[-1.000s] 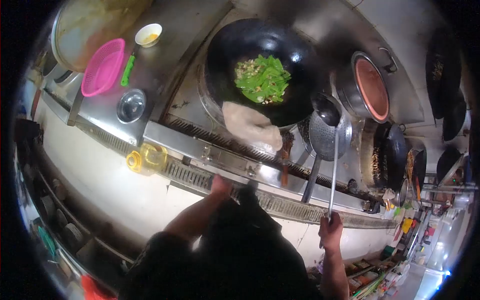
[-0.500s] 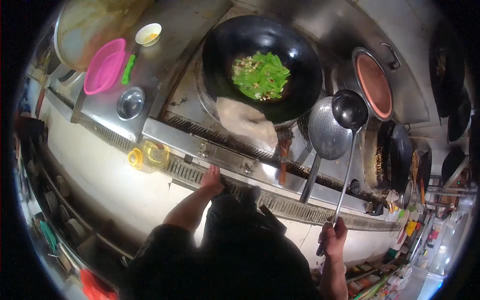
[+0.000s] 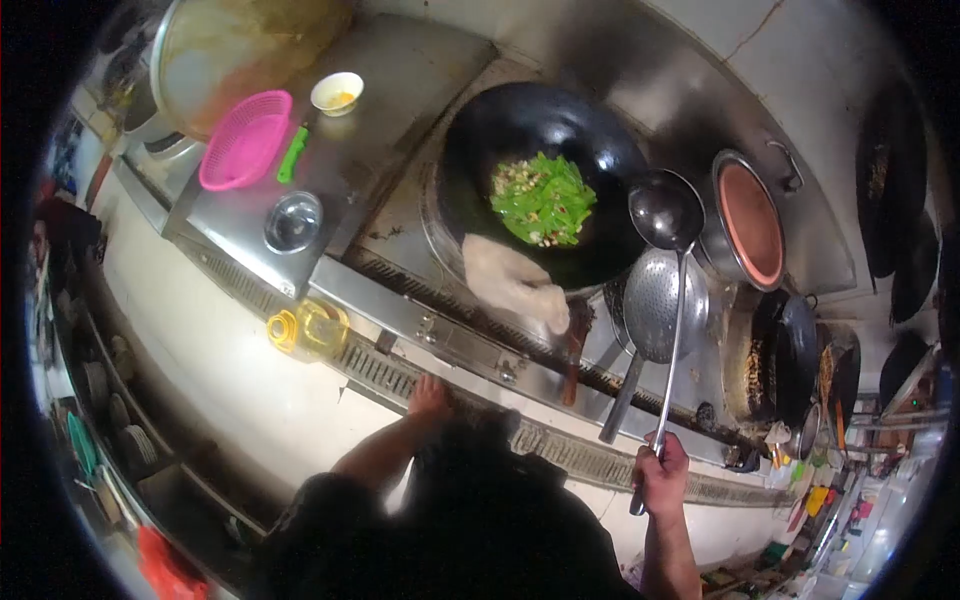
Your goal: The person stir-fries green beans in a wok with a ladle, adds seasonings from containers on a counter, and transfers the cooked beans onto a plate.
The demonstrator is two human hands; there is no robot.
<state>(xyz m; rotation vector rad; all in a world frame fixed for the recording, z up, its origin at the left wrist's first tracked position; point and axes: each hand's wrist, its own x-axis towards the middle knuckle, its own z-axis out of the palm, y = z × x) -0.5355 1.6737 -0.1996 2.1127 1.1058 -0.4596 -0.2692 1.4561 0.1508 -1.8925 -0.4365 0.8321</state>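
Ladle (image 3: 665, 212) bowl hangs over wok (image 3: 490, 130) rt rim, R hand (image 3: 660, 470) fisted on handle; L hand (image 3: 430, 397) on front grate (image 3: 372, 368), fingers unclear.

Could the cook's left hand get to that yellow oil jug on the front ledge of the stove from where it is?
Probably yes. The left hand rests on the same front ledge, the oil jug lies just along it, and nothing stands between them. The right hand holds the ladle well away.

Swung ladle (image 3: 667, 212) w/ R hand (image 3: 660, 475) out twd pot (image 3: 750, 220), then back left to wok (image 3: 545, 185) rim, bowl just above strainer (image 3: 665, 305).
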